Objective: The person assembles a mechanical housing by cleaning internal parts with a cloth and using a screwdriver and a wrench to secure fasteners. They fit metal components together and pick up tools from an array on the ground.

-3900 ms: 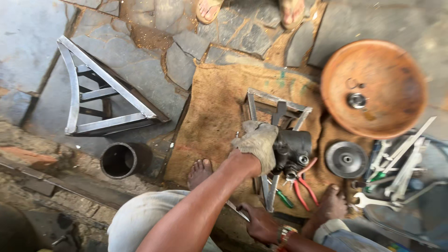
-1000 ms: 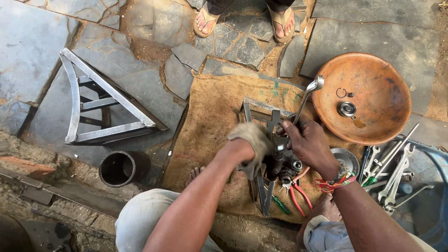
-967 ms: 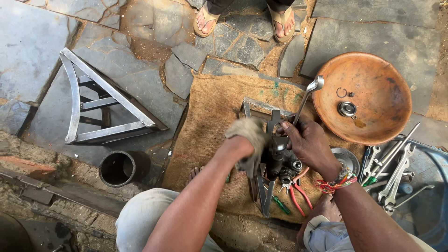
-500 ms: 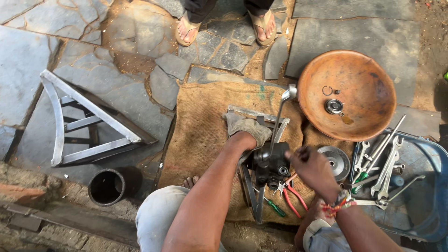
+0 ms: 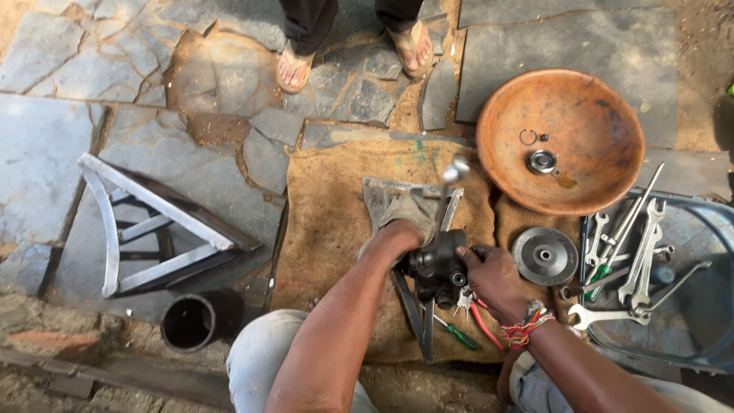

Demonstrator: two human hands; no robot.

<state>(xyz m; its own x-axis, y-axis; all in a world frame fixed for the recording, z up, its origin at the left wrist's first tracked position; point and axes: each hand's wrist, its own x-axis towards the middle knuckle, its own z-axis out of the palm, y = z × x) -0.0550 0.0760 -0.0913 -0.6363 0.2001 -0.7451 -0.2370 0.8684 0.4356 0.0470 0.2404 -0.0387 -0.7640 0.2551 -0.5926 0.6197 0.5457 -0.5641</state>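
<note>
A black metal machine part (image 5: pixel 437 268) sits on a thin metal frame (image 5: pixel 419 321) laid over a burlap sack (image 5: pixel 329 229). My left hand (image 5: pixel 397 229) presses a grey rag (image 5: pixel 397 205) against the top left of the part. On the part's right side, my right hand (image 5: pixel 489 279) grips it; a red and yellow thread band circles that wrist. A shiny-ended lever (image 5: pixel 456 170) stands up from behind the part.
A rust-coloured bowl (image 5: pixel 604 183) holds a bearing (image 5: pixel 541 161) and a ring. A grey pulley disc (image 5: pixel 544 256), several wrenches (image 5: pixel 634 248), red-handled pliers (image 5: pixel 482 321) and a green screwdriver (image 5: pixel 461 336) lie right. A triangular frame (image 5: pixel 145 229) and black pipe (image 5: pixel 189 321) are left. Another person's sandalled feet (image 5: pixel 294 65) stand opposite.
My right hand has dropped from the top of the part to its right side. My left hand stays on the rag. The view has shifted and now shows more ground on the right.
</note>
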